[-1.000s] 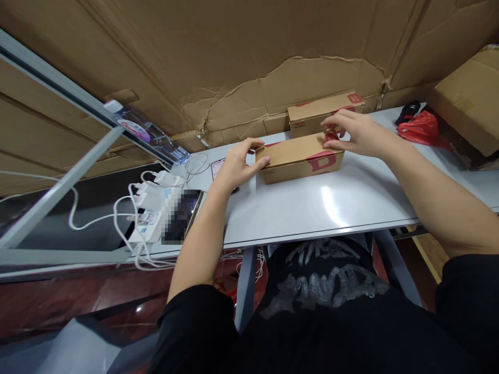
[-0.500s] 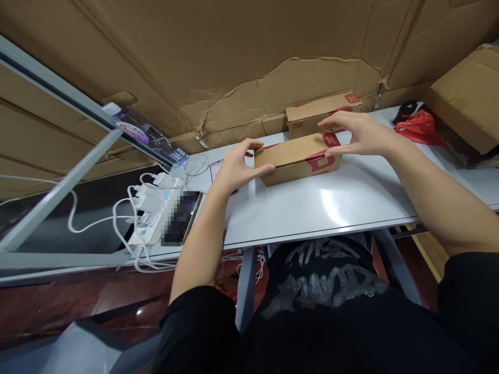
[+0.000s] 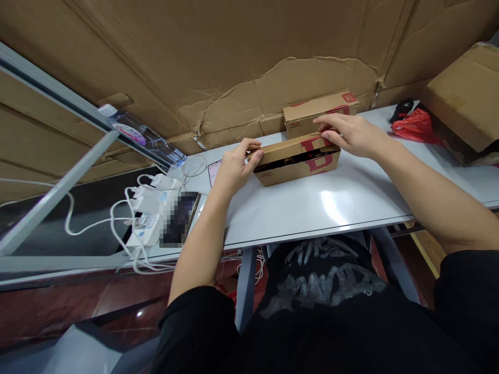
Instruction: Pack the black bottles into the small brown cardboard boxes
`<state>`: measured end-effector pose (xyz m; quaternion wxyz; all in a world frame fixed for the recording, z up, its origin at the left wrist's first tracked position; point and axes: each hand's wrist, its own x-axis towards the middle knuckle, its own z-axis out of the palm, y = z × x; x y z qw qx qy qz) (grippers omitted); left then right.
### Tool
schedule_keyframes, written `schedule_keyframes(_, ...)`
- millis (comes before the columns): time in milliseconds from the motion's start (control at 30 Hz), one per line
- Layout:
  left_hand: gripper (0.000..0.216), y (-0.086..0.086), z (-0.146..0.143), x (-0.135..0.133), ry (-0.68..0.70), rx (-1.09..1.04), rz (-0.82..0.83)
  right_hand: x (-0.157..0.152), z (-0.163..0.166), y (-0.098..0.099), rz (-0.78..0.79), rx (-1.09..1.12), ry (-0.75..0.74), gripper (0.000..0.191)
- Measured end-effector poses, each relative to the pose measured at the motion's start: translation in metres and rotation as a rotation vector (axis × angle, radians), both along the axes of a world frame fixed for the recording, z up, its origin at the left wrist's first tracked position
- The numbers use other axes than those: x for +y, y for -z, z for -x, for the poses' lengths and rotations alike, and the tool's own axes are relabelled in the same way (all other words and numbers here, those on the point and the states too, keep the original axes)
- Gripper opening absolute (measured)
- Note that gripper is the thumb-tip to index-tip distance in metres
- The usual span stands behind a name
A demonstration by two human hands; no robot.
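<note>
A brown cardboard box with red print (image 3: 300,171) lies on the white table (image 3: 351,202) in front of me. Its lid (image 3: 290,147) is lifted a little, and a dark gap shows along the front with something dark inside. My left hand (image 3: 234,169) grips the lid's left end with curled fingers. My right hand (image 3: 349,134) holds the lid's right end, fingers pressed on its top. A second, closed box of the same kind (image 3: 317,111) stands just behind it against the cardboard wall.
Left of the box lie a phone (image 3: 212,171), a coiled white cable (image 3: 195,166), several white chargers on a power strip (image 3: 146,218) and a dark device (image 3: 179,215). A red plastic bag (image 3: 415,129) and a large carton (image 3: 463,98) sit at the right. Cardboard sheets form the back wall.
Both hands shifted from the box's ends onto its lid and raised the lid's front edge, so a dark gap now shows. The box stayed in place.
</note>
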<state>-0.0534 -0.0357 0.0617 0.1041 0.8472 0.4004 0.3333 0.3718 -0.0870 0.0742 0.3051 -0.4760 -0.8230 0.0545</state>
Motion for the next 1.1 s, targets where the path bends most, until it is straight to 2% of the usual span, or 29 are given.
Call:
schedule_keyframes(167, 0.082, 0.003, -0.003, 0.000, -0.038, -0.067, -0.049, -0.008, 0.017, -0.007, -0.050, 0.116, 0.162, 0.084)
schedule_keyframes(333, 0.121, 0.011, -0.006, 0.002, 0.011, -0.055, 0.057, -0.008, 0.026, -0.004, -0.100, 0.240, 0.272, 0.095)
schedule_keyframes(467, 0.110, 0.020, -0.010, 0.003, -0.006, -0.077, 0.090, -0.006, 0.029, 0.003, -0.103, 0.243, 0.289, 0.102)
schedule_keyframes(533, 0.104, 0.024, -0.011, 0.004, -0.030, -0.078, 0.062, -0.005, 0.029, 0.004, -0.097, 0.228, 0.248, 0.109)
schedule_keyframes(700, 0.099, 0.033, -0.013, 0.008, -0.103, -0.126, -0.009, -0.001, 0.021, 0.002, -0.145, 0.107, 0.095, 0.156)
schedule_keyframes(833, 0.104, 0.044, -0.017, 0.017, -0.153, -0.233, -0.030, 0.011, 0.010, 0.009, -0.102, 0.080, 0.067, 0.178)
schedule_keyframes(967, 0.104, 0.055, -0.025, 0.029, -0.156, -0.306, -0.048, 0.031, 0.003, 0.029, -0.095, 0.141, 0.089, 0.182)
schedule_keyframes(1100, 0.102, 0.057, -0.035, 0.040, -0.145, -0.338, -0.049, 0.046, -0.003, 0.044, -0.098, 0.144, 0.178, 0.170)
